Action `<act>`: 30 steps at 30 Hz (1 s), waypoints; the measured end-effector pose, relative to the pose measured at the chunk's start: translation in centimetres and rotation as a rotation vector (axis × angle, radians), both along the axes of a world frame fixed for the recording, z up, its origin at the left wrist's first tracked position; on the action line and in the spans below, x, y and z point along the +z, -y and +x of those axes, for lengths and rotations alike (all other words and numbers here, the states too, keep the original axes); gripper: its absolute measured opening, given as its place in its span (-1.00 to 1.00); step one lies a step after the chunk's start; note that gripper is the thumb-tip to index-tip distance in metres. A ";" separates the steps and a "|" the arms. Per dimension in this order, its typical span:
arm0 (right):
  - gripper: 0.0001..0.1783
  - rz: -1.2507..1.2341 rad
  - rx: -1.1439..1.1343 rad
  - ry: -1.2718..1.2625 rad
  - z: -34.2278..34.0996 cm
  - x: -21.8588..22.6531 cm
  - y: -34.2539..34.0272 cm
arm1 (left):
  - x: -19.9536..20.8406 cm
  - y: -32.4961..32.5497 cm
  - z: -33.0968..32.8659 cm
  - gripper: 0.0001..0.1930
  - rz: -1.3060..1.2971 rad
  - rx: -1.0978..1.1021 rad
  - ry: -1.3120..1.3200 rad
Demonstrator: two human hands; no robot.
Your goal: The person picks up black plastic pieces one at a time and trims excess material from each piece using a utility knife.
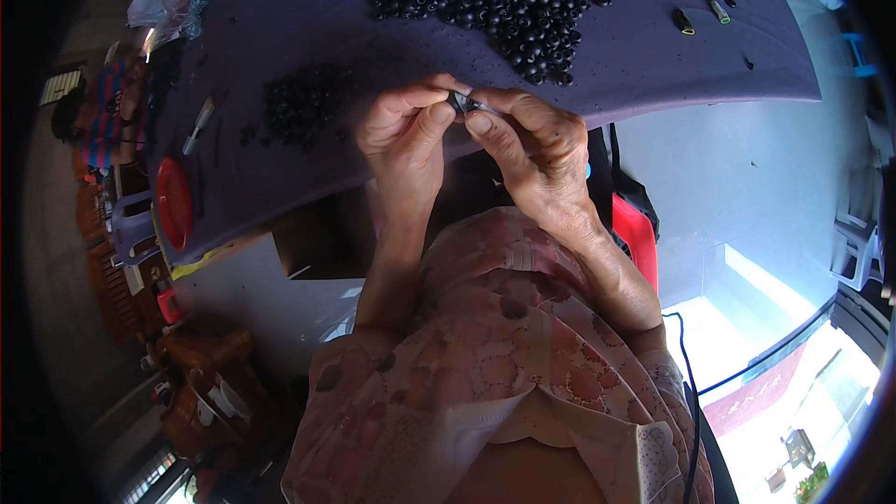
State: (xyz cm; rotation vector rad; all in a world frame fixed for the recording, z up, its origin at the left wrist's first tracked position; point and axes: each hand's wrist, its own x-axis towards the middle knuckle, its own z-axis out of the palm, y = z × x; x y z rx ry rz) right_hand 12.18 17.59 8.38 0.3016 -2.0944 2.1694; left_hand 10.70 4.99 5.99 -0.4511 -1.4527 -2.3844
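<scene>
Close together above the table's near edge, both my hands pinch at one small black round part [457, 103], which looks like the pieces in the piles. My left hand [411, 131] holds it between thumb and forefinger. From the other side, my right hand [537, 145] grips at it with thumb and fingers; a bit of something pale or shiny shows there, too small to make out. Beyond my hands lies a big heap of small black hollow parts [495, 0]. Left of my left hand sits a smaller, darker pile of black pieces [308, 103].
A dark purple cloth [280, 0] covers the table. On its left lie a red plate [175, 203], a brush-like tool [199, 126] and a clear plastic bag [168, 5]. Two small yellow-rimmed pieces [686, 22] lie at the right. A red stool [635, 238] stands beside me.
</scene>
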 end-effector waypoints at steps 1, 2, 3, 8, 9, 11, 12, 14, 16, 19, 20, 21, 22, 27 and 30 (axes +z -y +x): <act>-0.82 -0.015 0.012 0.020 0.0 0.0 0.0 | 0.0 0.0 0.0 -0.89 0.016 -0.004 0.009; -0.82 -0.014 0.014 0.020 0.1 -0.2 0.1 | -0.1 0.0 -0.1 -0.88 0.033 -0.007 0.016; -0.81 -0.101 0.042 0.057 0.1 -0.4 0.2 | -0.1 -0.1 -0.1 -0.88 0.034 -0.005 0.016; -0.80 -0.314 0.110 0.175 0.1 -0.6 -0.1 | -0.4 -0.1 -0.2 -0.89 0.144 -0.044 0.123; -0.80 -0.313 0.110 0.176 0.0 -0.7 0.0 | -0.5 -0.1 -0.2 -0.89 0.145 -0.043 0.124; -0.78 -0.062 -0.005 -0.063 -0.5 -0.9 0.1 | -0.4 0.0 -0.1 -0.90 0.135 -0.038 0.166; -0.75 -0.082 0.005 -0.141 -0.8 -1.3 0.4 | -0.5 0.0 0.0 -0.90 0.137 -0.038 0.163; -0.75 0.089 -0.011 -0.197 -1.0 -1.1 0.3 | -0.8 0.0 0.1 -0.91 0.253 -0.097 0.245; -0.70 0.280 -0.082 -0.282 -1.0 -1.1 0.6 | -1.2 0.2 0.4 -0.91 0.279 -0.108 0.281; -0.66 0.341 -0.125 -0.310 -1.0 -2.1 1.0 | -1.5 0.4 0.5 -0.92 0.354 -0.158 0.349; -0.64 0.325 -0.131 -0.334 -1.2 -2.3 1.2 | -1.4 0.5 0.6 -0.92 0.356 -0.183 0.365; -0.64 0.326 -0.129 -0.340 -1.2 -2.4 1.4 | -1.3 0.6 0.6 -0.92 0.358 -0.208 0.381; -0.64 0.336 -0.144 -0.361 -1.2 -2.4 1.7 | -1.4 0.8 0.6 -0.92 0.359 -0.206 0.376; -0.66 0.344 -0.208 -0.445 -1.8 -3.4 2.9 | -2.7 1.8 0.4 -0.92 0.341 -0.113 0.468; -0.72 0.351 -0.217 -0.464 -2.3 -3.7 3.7 | -2.7 2.2 0.2 -0.92 0.357 -0.116 0.497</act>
